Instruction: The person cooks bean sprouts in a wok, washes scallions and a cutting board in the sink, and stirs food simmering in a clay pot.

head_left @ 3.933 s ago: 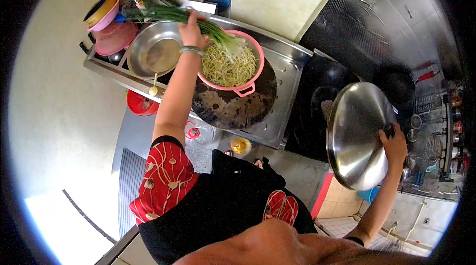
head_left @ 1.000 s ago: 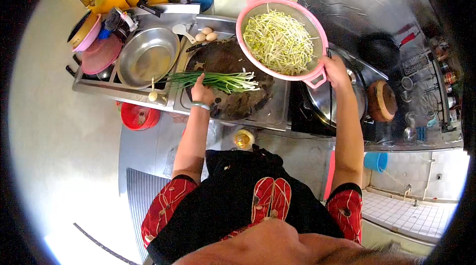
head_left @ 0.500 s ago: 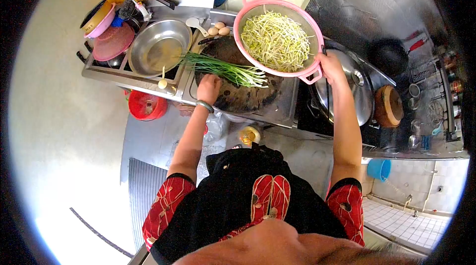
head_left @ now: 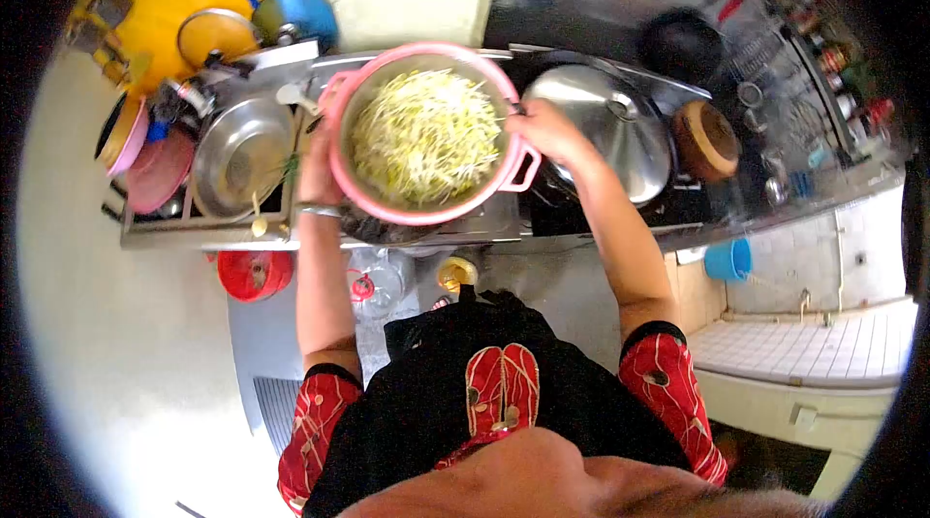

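Shifted from beside the scallions (head_left: 291,167), the left hand (head_left: 318,166) now meets the pink basket (head_left: 417,219) at its left side, grip hidden; the right hand (head_left: 550,130) pinches the rim beside a handle, apparently so both keep the sprouts (head_left: 426,135) level above the chopping board (head_left: 373,230).

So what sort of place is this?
Probably a kitchen, though I can't tell whether at home or in a business: bean sprouts lie in a pink colander, and a large round metal lid sits nearby.
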`<action>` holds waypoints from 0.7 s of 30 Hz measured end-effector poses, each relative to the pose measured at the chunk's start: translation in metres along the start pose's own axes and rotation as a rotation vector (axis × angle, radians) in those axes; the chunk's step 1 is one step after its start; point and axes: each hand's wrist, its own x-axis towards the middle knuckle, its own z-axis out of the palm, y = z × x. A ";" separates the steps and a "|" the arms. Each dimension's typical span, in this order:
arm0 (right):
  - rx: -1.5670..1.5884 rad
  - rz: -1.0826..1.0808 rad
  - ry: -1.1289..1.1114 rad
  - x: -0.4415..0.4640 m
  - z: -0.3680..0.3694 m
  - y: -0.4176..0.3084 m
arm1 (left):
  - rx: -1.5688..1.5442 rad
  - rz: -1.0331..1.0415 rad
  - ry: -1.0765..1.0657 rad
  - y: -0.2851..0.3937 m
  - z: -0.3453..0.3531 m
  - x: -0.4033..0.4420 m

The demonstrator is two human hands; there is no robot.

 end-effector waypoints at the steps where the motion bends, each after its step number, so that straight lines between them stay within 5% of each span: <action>1: -0.051 -0.019 -0.037 -0.007 -0.001 -0.003 | -0.022 0.127 -0.090 0.007 0.007 -0.002; 6: -0.129 -0.087 -0.119 -0.028 -0.003 0.003 | 0.601 -0.076 0.113 0.026 0.005 -0.012; 9: -0.215 -0.120 -0.181 -0.032 0.004 0.009 | 0.564 -0.086 -0.142 0.033 -0.033 -0.021; 18: -0.113 -0.213 -0.322 -0.027 -0.017 0.011 | 0.404 -0.085 0.188 0.023 -0.002 -0.094; 21: -0.144 -0.249 -0.371 -0.024 -0.021 0.007 | 0.625 -0.144 -0.018 0.024 -0.002 -0.116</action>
